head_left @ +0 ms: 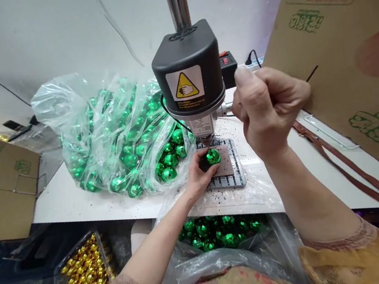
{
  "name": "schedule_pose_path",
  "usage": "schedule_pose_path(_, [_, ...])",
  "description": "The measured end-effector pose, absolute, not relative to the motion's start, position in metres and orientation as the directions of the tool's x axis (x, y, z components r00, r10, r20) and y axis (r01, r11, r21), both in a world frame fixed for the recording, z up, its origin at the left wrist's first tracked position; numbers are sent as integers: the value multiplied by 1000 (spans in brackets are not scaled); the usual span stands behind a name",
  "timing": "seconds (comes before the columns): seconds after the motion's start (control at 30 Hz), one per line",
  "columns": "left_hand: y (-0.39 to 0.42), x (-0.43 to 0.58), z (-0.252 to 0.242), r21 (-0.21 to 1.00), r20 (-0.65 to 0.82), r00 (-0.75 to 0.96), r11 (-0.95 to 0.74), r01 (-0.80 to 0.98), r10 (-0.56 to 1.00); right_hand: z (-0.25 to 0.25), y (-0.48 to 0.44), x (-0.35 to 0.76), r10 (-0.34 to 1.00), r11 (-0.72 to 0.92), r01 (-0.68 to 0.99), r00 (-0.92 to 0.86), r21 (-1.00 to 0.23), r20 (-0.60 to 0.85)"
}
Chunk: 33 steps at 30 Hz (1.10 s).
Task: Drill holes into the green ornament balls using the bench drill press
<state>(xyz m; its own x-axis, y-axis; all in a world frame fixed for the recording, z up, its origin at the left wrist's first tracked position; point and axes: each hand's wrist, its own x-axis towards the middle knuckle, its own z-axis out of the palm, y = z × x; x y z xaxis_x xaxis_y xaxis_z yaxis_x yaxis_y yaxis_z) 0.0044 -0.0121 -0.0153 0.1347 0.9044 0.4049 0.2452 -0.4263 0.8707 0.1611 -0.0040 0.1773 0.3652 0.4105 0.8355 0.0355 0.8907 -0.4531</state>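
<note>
My left hand pinches a shiny green faceted ball between thumb and fingers. The ball sits over a pinkish-brown pad on the slotted metal base plate. Right above it is the lower end of a small black bench drill press, whose tip I cannot make out clearly. My right hand is raised to the right of the machine, closed in a fist around its feed handle. Only the handle's metal hub shows; my fingers hide the grip.
A clear plastic bag of green balls lies left of the machine. Another open bag of them hangs below the table edge. Cardboard boxes flank the table. A brown strap lies right; a tray of gold balls stands low left.
</note>
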Motion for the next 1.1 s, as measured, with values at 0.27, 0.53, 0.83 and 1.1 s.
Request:
schedule_pose_path(0.27, [-14,6,-15,887,401,123,-418,195,908,153,-8,158,294,936,77,363,-343,884])
schedule_pose_path(0.53, [-14,7,-13,883,416,112,-430,187,903,141,-3,161,204,961,110,340,-255,918])
schedule_pose_path(0.83, [-15,7,-13,886,409,98,-421,193,907,131,-1,163,123,983,94,290,-156,949])
schedule_pose_path(1.1, [-14,7,-16,885,415,98,-426,186,905,125,0,167,92,982,138,258,-131,962])
